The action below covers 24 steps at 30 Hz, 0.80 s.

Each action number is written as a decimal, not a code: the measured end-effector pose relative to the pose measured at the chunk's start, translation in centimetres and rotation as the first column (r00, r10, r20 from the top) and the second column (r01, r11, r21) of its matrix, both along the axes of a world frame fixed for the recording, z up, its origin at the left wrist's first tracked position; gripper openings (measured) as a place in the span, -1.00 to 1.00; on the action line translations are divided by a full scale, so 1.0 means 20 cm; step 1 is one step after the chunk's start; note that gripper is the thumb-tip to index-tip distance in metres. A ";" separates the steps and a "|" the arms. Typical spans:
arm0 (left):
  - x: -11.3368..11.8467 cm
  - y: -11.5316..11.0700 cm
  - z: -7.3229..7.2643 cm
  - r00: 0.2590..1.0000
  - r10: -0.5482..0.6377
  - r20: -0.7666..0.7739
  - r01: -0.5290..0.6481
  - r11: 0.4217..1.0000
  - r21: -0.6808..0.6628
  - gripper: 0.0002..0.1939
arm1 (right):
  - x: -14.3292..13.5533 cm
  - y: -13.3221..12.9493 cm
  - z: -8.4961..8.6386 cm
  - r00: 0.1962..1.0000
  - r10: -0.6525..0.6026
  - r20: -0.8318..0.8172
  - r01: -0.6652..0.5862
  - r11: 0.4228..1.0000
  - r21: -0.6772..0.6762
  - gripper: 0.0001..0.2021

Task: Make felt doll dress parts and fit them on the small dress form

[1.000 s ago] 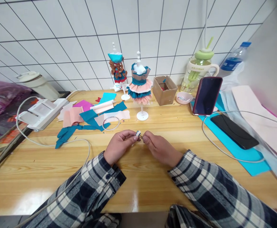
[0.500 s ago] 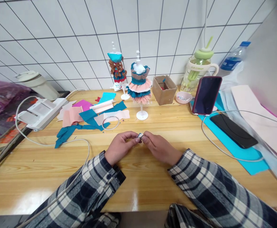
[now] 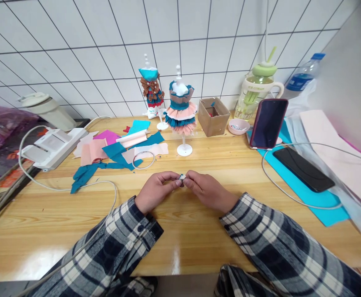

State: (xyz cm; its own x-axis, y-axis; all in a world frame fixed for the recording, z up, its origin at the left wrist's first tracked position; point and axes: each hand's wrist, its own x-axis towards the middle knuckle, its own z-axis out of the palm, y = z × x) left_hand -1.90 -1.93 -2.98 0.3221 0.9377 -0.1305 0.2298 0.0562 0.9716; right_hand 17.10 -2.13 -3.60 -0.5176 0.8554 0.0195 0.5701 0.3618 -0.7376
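Between the fingertips of both hands is a small white piece with a dark blue edge (image 3: 182, 177), too small for me to make out its kind. My left hand (image 3: 159, 187) pinches it from the left, and my right hand (image 3: 207, 189) pinches it from the right. Both hands are low over the wooden table. Just beyond them stands a small white mannequin (image 3: 180, 88) on a round base, dressed in a ruffled paper dress (image 3: 180, 113) of teal, pink and brown. Left of it lies a thin ring (image 3: 144, 160) on a pale pink paper strip (image 3: 162, 149).
Behind stands a second dressed mannequin (image 3: 151, 88). Crepe paper scraps (image 3: 115, 150) lie at the left, beside a power strip (image 3: 57, 148). A cardboard box (image 3: 214, 123), pink dish (image 3: 238, 128), drink bottle (image 3: 257, 90), upright phone (image 3: 267, 123) and flat phone (image 3: 303, 170) are rightward. A cable (image 3: 115, 194) crosses the left side.
The small piece has tilted slightly between my fingertips. Both hands keep their pinch in nearly the same place, and the whole view has shifted a little.
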 end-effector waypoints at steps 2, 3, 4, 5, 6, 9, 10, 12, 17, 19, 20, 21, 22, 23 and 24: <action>0.00 0.00 0.00 1.000 0.000 0.007 0.000 1.000 -0.003 -0.77 | -0.01 -0.01 0.01 1.000 -0.014 0.009 0.013 1.000 0.014 -0.74; 0.00 0.00 0.00 1.000 0.001 0.009 -0.001 1.000 -0.005 -0.78 | -0.01 -0.02 0.01 1.000 -0.021 0.021 0.021 1.000 0.024 -0.75; 0.00 0.00 0.00 1.000 0.003 0.011 -0.003 1.000 -0.007 -0.78 | -0.02 -0.02 0.02 0.999 -0.029 0.035 0.028 0.999 0.034 -0.75; 0.00 0.00 -0.01 1.000 0.007 0.013 -0.007 1.000 -0.007 -0.77 | -0.02 -0.03 0.02 0.998 -0.034 0.047 0.032 0.999 0.043 -0.75; 0.00 0.00 -0.01 1.000 0.009 0.014 -0.009 1.000 -0.008 -0.76 | -0.02 -0.03 0.02 0.998 -0.037 0.056 0.034 0.998 0.051 -0.76; 0.00 0.00 -0.02 1.000 0.020 0.015 -0.020 1.000 -0.002 -0.74 | -0.03 -0.03 0.01 0.996 -0.055 0.071 0.050 0.996 0.068 -0.76; 0.00 0.00 -0.02 1.000 0.022 0.011 -0.022 1.000 0.001 -0.73 | -0.03 -0.03 0.01 0.996 -0.058 0.074 0.053 0.996 0.066 -0.76; 0.00 0.00 -0.02 1.000 0.020 -0.002 -0.020 1.000 0.006 -0.71 | -0.03 -0.03 0.01 0.997 -0.042 0.070 0.039 0.998 0.048 -0.76; 0.00 0.01 -0.02 1.000 0.017 -0.015 -0.017 1.000 0.021 -0.73 | -0.02 -0.03 0.02 0.997 -0.022 0.071 0.016 0.997 0.075 -0.71; 0.00 0.01 -0.01 0.999 0.027 -0.018 -0.027 0.999 0.025 -0.73 | -0.02 -0.02 0.02 0.992 -0.048 0.116 0.033 0.992 0.125 -0.68; 0.00 0.01 -0.01 0.999 0.026 -0.019 -0.025 0.999 0.023 -0.73 | -0.02 -0.02 0.02 0.987 -0.066 0.145 0.045 0.988 0.145 -0.67; 0.00 0.01 -0.01 1.000 0.019 -0.019 -0.018 1.000 0.020 -0.73 | -0.01 -0.02 0.02 0.982 -0.082 0.169 0.055 0.986 0.158 -0.66; 0.00 0.01 -0.01 1.000 0.010 -0.018 -0.010 1.000 0.016 -0.72 | -0.01 -0.02 0.02 0.979 -0.094 0.183 0.064 0.985 0.161 -0.65; 0.00 0.01 -0.01 1.000 0.003 -0.021 -0.003 1.000 0.012 -0.72 | -0.01 -0.01 0.02 0.979 -0.101 0.179 0.074 0.985 0.155 -0.65; 0.00 0.01 -0.01 1.000 0.000 -0.027 0.001 1.000 0.008 -0.72 | -0.01 -0.01 0.01 0.983 -0.100 0.155 0.079 0.987 0.139 -0.66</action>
